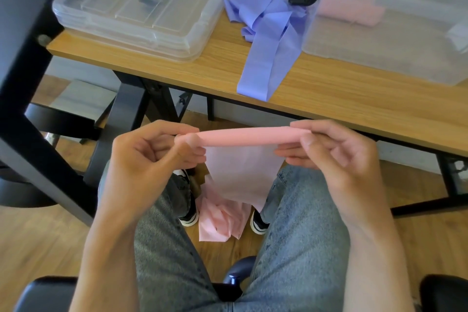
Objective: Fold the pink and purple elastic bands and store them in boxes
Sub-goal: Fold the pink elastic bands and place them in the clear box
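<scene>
Above the lap, in front of the worktop (329,99), the left hand (149,157) and right hand (336,157) each pinch one end of a rolled or folded section of the pink band (249,136), its loose tail hanging between the knees to a heap on the floor. Step in hand: folding the pink band; next move likely calls for gathering more tail into the fold. The purple band (266,40) lies unfolded on the worktop between the closed box (141,7) and the open box (395,33), which seems to hold a pink bundle, blurred through the plastic.
</scene>
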{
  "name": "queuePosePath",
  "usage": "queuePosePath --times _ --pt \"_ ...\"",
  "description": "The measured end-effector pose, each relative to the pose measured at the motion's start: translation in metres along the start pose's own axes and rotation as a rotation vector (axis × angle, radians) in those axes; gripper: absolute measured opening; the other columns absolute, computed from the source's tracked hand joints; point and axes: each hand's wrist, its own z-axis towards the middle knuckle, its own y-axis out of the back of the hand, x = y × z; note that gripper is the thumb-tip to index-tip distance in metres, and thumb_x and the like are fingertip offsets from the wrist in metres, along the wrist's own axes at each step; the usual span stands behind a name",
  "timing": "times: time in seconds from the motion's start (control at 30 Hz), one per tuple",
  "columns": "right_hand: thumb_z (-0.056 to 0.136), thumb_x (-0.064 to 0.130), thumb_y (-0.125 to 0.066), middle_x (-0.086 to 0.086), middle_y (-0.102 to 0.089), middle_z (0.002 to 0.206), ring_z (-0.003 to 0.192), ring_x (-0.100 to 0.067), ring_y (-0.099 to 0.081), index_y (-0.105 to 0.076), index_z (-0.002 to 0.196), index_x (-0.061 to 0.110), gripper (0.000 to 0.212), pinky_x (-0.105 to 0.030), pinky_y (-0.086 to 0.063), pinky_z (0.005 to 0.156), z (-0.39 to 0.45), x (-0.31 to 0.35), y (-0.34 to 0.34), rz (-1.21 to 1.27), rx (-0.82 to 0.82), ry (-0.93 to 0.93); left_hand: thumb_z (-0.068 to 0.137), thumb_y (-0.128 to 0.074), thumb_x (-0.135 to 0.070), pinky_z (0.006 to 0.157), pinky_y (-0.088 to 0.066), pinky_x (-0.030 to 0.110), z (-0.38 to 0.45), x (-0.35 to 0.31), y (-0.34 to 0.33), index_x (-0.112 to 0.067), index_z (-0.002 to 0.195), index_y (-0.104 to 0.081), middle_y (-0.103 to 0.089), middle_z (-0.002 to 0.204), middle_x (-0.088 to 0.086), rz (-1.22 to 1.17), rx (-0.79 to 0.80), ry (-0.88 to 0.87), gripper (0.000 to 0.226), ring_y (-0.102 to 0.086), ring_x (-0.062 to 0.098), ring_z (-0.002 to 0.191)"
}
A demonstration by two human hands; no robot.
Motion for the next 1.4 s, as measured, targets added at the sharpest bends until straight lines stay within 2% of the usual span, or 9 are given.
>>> queuePosePath --times 0.2,0.33,0.5,0.67,0.87,0.97,1.07,1.2,1.4 --pt "0.090 0.012 -0.071 -0.001 -0.081 0.103 0.096 -0.020 -0.078 -0.069 0.121 0.018 0.031 -0.031 -0.063 0.082 0.001 -0.003 0.001 -0.025 -0.030 0.009 0.081 -0.076 -0.011 0.075 -0.065 0.040 0.000 0.001 0.004 -0.007 0.110 -0.071 -0.080 0.094 0.006 -0.007 0.008 -0.013 0.029 -0.079 0.025 0.084" --pt "0.091 0.011 -0.073 0.012 -0.080 0.104 0.094 -0.011 -0.078 -0.072 0.122 0.025 0.034 -0.033 -0.062 0.089 0.000 -0.007 0.006 -0.198 -0.023 -0.013 0.077 -0.078 -0.013 0.080 -0.061 0.022 0.002 0.001 0.007 -0.018 0.125 -0.068 -0.079 0.105 -0.006 0.126 0.049 -0.019 0.050 -0.077 0.011 0.091" --pt "0.097 0.010 -0.069 0.006 -0.079 0.082 0.075 -0.011 -0.078 -0.075 0.109 0.028 0.023 -0.028 -0.063 0.072 0.000 -0.011 0.006 -0.343 0.004 0.011 0.079 -0.078 -0.019 0.079 -0.059 0.018 0.001 0.007 0.007 -0.024 0.112 -0.075 -0.078 0.099 -0.016 0.268 0.074 0.011 0.033 -0.075 0.006 0.090" --pt "0.100 0.007 -0.065 -0.004 -0.078 0.078 0.074 -0.018 -0.078 -0.073 0.111 0.017 0.017 -0.030 -0.063 0.069 0.001 -0.012 0.003 -0.219 0.004 0.009 0.084 -0.074 -0.023 0.069 -0.065 0.033 0.000 0.006 0.002 -0.016 0.108 -0.071 -0.078 0.080 0.001 0.168 0.083 0.071 0.025 -0.076 0.018 0.071" --pt "0.096 0.020 -0.063 -0.008 -0.081 0.092 0.085 -0.025 -0.080 -0.073 0.111 0.011 0.020 -0.033 -0.064 0.076 0.000 -0.001 0.000 0.002 -0.023 0.003 0.086 -0.073 -0.019 0.077 -0.065 0.042 0.000 0.000 -0.001 -0.009 0.110 -0.071 -0.079 0.089 0.008 -0.010 0.007 0.037 0.026 -0.078 0.028 0.080" --pt "0.096 0.012 -0.065 -0.003 -0.081 0.095 0.086 -0.023 -0.080 -0.073 0.113 0.014 0.018 -0.032 -0.064 0.077 0.001 -0.004 0.000 -0.033 -0.027 0.027 0.088 -0.071 -0.018 0.075 -0.065 0.043 0.001 0.000 0.000 -0.009 0.106 -0.071 -0.079 0.090 0.008 -0.013 -0.026 0.035 0.020 -0.078 0.027 0.078" --pt "0.094 0.009 -0.069 0.002 -0.081 0.103 0.094 -0.018 -0.079 -0.067 0.126 0.023 0.035 -0.030 -0.063 0.083 0.002 -0.008 0.003 -0.079 -0.009 0.010 0.081 -0.077 -0.015 0.079 -0.065 0.044 0.001 0.003 0.004 -0.010 0.111 -0.069 -0.079 0.099 0.007 0.028 0.010 0.032 0.031 -0.078 0.027 0.087" --pt "0.093 0.002 -0.071 0.011 -0.080 0.104 0.092 -0.011 -0.078 -0.072 0.120 0.025 0.035 -0.031 -0.062 0.088 0.002 -0.013 0.005 -0.197 -0.036 0.013 0.078 -0.078 -0.017 0.080 -0.061 0.022 0.001 0.003 0.008 -0.017 0.124 -0.069 -0.078 0.105 -0.005 0.171 0.058 -0.005 0.046 -0.076 0.012 0.093" --pt "0.097 0.007 -0.069 0.001 -0.077 0.080 0.072 -0.015 -0.077 -0.075 0.107 0.025 0.021 -0.032 -0.063 0.069 0.001 -0.017 0.006 -0.304 -0.062 0.051 0.080 -0.078 -0.019 0.075 -0.064 0.031 0.000 0.007 0.005 -0.020 0.108 -0.075 -0.080 0.092 -0.006 0.180 0.070 0.061 0.028 -0.078 0.014 0.081"
